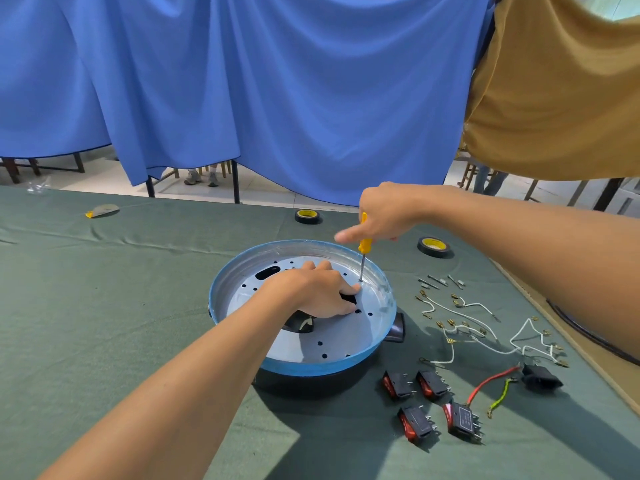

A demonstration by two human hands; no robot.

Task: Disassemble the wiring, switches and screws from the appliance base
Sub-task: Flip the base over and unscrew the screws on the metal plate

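Observation:
The round appliance base [242, 289], blue-rimmed with a holed metal plate inside, sits on the green cloth. My left hand [318, 292] rests on the plate, its fingers bent over a dark opening, thumb near the screwdriver tip. My right hand [384, 213] grips the yellow-handled screwdriver [363, 247] upright, index finger stretched out to the left; the tip stands on a screw [360, 281] near the plate's far right edge. Several black-and-red switches [429, 403] lie in front right. White wires [485, 330], a red wire [491, 379], a yellow-green wire [500, 393] and a black socket [540, 375] lie to the right.
Small metal screws and pins [440, 281] lie beyond the wires. Two rolls of black tape [307, 216] [434, 245] stand at the back. A yellow-grey scrap [102, 211] lies far left. Blue cloth [277, 98] hangs behind the table; a cardboard edge [588, 341] runs along the right.

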